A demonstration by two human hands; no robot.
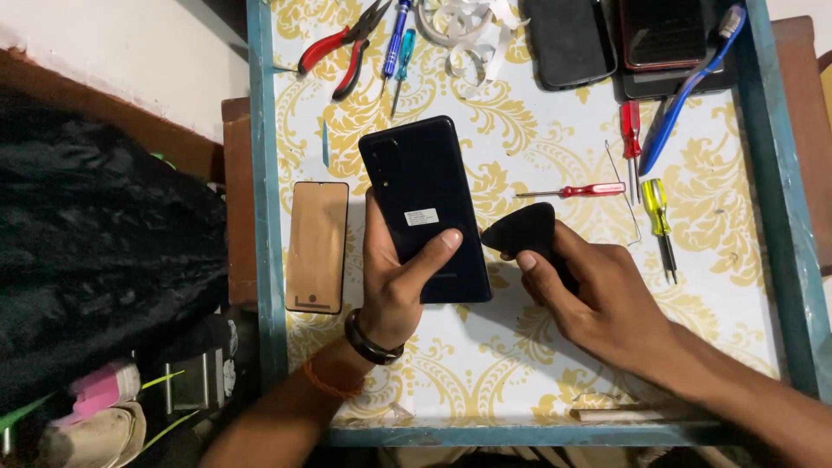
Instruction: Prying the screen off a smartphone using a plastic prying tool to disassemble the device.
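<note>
We look down on a bench [269,217] with a blue-painted frame and a white top patterned in yellow floral scrolls. Beyond its upper left corner runs a pale wall [113,52] over a brown wooden ledge [130,130]. Left of the bench, a dark heap of black cloth [95,260] lies in shadow.

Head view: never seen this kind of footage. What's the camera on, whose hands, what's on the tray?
One camera, worn on a person's head, looks down at their own two bare hands; no robot. The left hand grips a dark blue smartphone, back side up. The right hand pinches a black teardrop-shaped plastic pick beside the phone's edge. Both are over a white-and-yellow floral tray with a blue rim. Lying on it: a tan phone-shaped panel, red-handled pliers, a red-handled screwdriver, and a blue toothbrush.
</note>
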